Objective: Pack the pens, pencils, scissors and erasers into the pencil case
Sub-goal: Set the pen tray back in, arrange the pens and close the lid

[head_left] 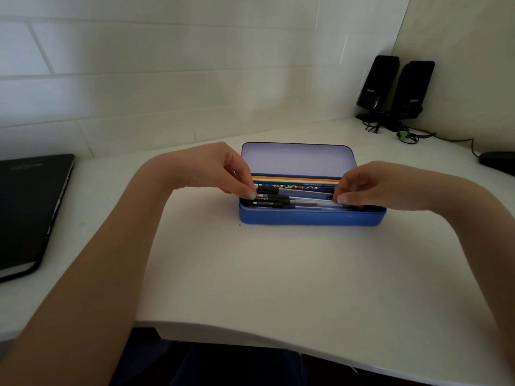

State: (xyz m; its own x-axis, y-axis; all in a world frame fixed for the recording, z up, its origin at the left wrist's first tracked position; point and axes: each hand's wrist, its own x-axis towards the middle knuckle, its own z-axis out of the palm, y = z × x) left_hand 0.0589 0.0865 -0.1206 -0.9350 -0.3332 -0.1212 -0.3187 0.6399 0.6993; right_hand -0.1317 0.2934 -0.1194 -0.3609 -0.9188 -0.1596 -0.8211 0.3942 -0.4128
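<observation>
Both hands (pixel 223 174) pinching pen (pixel 301 196) over open case (pixel 312 217), notebook (pixel 30 207) L, speakers (pixel 395 87) R

Soft, even, rather dim light with a greenish-grey cast. The white surface (pixel 278 274) is brightest below the wrists and carries only faint, diffuse shadows under the left hand (pixel 223 169) and right hand (pixel 362 185). No hard glare; a pale sheen marks the lid behind the hands. Wide-angle distortion bends wall lines and stretches the forearms toward the frame edges. Focus is mildly soft throughout.
</observation>
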